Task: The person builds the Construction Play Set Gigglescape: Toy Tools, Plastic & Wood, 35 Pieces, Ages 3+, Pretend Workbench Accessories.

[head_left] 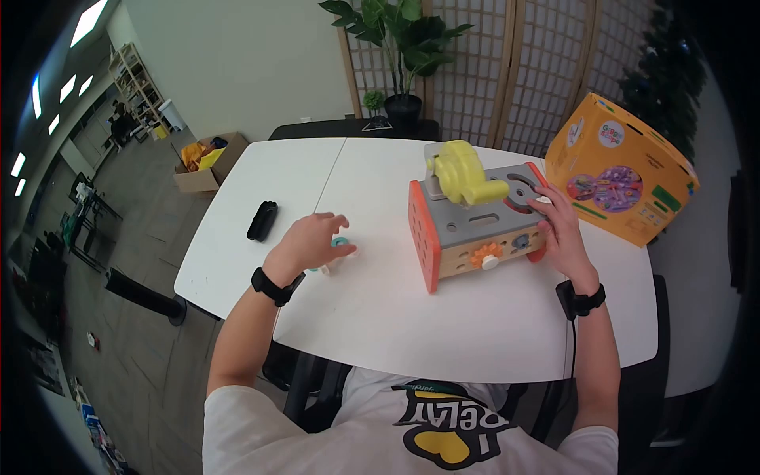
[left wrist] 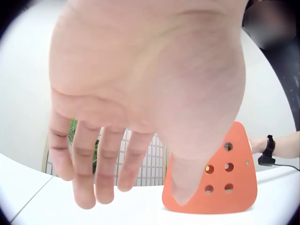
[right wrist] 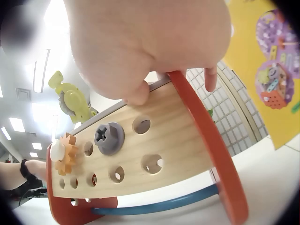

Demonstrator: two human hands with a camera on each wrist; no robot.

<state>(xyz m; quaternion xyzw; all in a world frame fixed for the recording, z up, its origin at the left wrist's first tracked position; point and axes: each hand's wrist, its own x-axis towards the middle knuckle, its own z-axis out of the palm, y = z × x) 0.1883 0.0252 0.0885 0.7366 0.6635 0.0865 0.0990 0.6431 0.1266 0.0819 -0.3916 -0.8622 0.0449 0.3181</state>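
Note:
A toy workbench (head_left: 475, 226) with a grey top, wooden front and orange-red side panels stands on the table. My right hand (head_left: 560, 229) grips its right end, the thumb at the front top edge and fingers over the top. A yellow-green toy piece with a handle (head_left: 467, 174) is mounted on the top's left part. On the front sit an orange gear (right wrist: 68, 154) with a white knob and a grey hex bolt (right wrist: 109, 138). My left hand (head_left: 313, 241) hovers left of the workbench, fingers loosely bent, over small teal and pale pieces (head_left: 340, 241) it partly hides.
A black case (head_left: 262, 221) lies at the table's left. A large orange-yellow toy box (head_left: 621, 170) stands at the right edge, beside the workbench. Behind the table are a potted plant (head_left: 402, 107) and a lattice screen; an open cardboard box (head_left: 207, 165) sits beyond the left corner.

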